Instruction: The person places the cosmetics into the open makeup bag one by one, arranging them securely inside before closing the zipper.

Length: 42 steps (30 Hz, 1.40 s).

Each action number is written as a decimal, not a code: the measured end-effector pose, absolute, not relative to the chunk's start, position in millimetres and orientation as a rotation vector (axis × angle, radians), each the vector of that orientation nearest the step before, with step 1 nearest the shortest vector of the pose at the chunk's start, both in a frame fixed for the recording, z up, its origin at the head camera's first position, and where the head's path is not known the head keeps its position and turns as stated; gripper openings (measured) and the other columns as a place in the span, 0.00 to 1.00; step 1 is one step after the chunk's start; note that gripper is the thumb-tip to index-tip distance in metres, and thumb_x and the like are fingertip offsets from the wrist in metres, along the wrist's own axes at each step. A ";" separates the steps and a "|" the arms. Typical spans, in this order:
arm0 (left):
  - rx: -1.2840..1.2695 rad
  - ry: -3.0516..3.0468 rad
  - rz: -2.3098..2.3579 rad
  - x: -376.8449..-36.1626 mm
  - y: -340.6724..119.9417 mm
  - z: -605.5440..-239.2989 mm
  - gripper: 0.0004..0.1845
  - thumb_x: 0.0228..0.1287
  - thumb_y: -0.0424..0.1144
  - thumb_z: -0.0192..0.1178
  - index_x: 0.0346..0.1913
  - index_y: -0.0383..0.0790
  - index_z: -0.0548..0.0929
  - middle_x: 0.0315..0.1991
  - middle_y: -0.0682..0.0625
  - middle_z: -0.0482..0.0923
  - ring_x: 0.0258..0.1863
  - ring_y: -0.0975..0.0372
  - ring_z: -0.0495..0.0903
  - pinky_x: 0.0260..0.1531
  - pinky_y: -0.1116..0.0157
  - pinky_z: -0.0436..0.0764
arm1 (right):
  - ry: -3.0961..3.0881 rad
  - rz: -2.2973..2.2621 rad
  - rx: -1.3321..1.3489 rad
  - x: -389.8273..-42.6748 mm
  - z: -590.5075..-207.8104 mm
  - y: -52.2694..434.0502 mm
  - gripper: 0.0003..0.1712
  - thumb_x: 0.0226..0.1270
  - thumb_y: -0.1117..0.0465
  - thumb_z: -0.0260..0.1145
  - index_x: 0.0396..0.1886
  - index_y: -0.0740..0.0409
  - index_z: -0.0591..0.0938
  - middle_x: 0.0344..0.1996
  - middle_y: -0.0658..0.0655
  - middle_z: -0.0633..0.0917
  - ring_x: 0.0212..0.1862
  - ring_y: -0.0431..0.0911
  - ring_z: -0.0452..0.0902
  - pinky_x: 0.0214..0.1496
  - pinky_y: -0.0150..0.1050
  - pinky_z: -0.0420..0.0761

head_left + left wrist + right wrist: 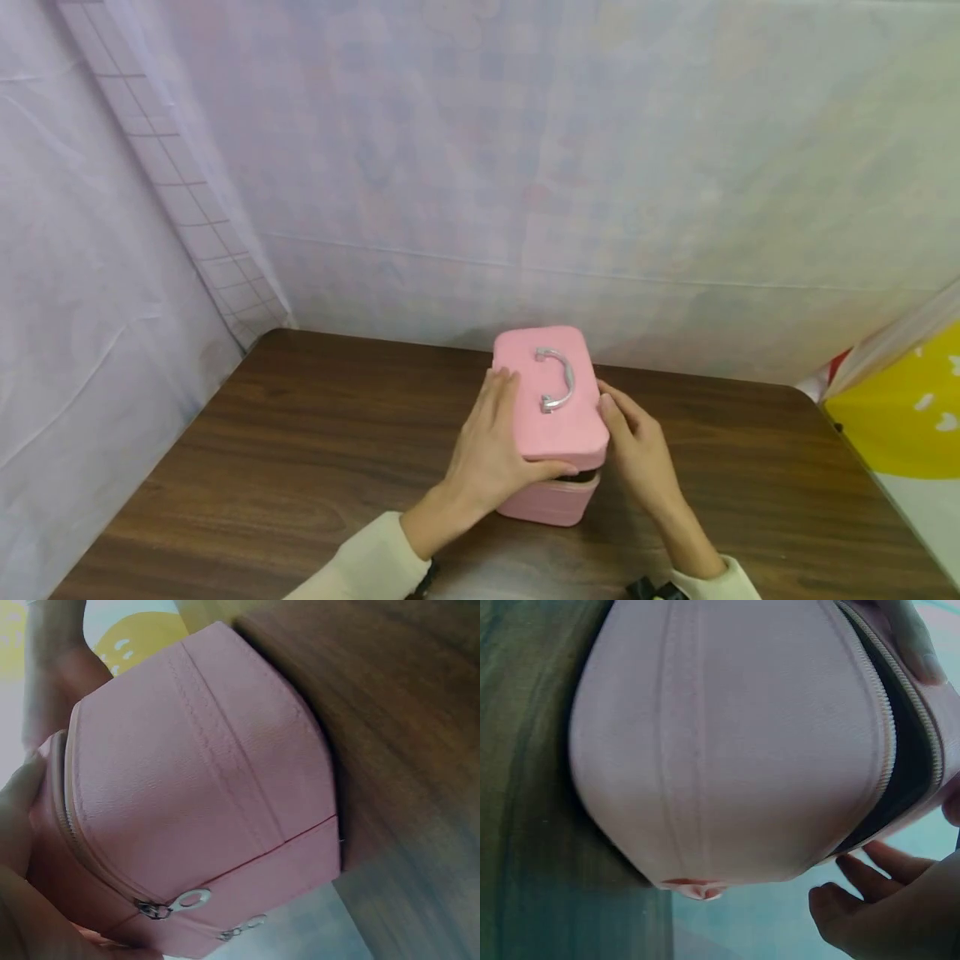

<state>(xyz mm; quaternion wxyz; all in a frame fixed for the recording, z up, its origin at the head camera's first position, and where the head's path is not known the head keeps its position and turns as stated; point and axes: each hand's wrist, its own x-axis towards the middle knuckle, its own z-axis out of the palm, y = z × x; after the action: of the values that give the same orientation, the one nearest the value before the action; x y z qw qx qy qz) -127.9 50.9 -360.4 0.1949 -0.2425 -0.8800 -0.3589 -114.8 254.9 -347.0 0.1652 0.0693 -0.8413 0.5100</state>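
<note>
A pink zip case with a silver handle on its lid stands on a dark wooden table. My left hand lies over the lid's left side, its thumb hooked round the front edge. My right hand holds the lid's right edge. The lid is lifted slightly, with a dark gap at the front. In the left wrist view the case shows its zip pulls, and my left hand is at its edge. The right wrist view shows the case, the open zip gap and my right hand's curled fingers.
Pale sheets hang behind and to the left of the table. A yellow and white object sits past the table's right edge. Bare wood lies on both sides of the case.
</note>
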 end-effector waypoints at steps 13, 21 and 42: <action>-0.844 -2.563 -0.951 -138.2 19.9 -350.7 0.60 0.39 0.67 0.71 0.73 0.39 0.59 0.72 0.44 0.57 0.71 0.54 0.54 0.61 0.51 0.65 | -2.409 1.612 0.090 -120.6 -357.0 251.2 0.27 0.73 0.51 0.57 0.64 0.63 0.71 0.58 0.63 0.76 0.52 0.44 0.75 0.48 0.26 0.75; -0.776 -2.343 -1.441 -149.6 -32.6 -356.7 0.23 0.59 0.42 0.67 0.57 0.38 0.79 0.45 0.49 0.82 0.45 0.60 0.80 0.46 0.58 0.79 | -2.440 1.574 0.090 -120.3 -352.5 247.4 0.27 0.73 0.52 0.57 0.63 0.65 0.71 0.58 0.64 0.76 0.56 0.52 0.73 0.48 0.26 0.74; -1.056 -2.651 -1.217 -158.7 -7.4 -386.1 0.03 0.64 0.30 0.61 0.39 0.36 0.81 0.30 0.50 0.80 0.28 0.68 0.76 0.28 0.73 0.76 | -2.411 1.760 0.057 -152.4 -347.5 259.0 0.31 0.73 0.52 0.57 0.68 0.64 0.66 0.62 0.64 0.71 0.55 0.44 0.70 0.48 0.26 0.74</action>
<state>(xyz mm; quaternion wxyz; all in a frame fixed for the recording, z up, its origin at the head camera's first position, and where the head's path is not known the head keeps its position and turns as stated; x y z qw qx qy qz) -158.7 -7.4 -386.1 0.0198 -0.3403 -0.8543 -0.3924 -152.4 259.0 -347.5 0.0778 0.0192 -0.8051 0.5877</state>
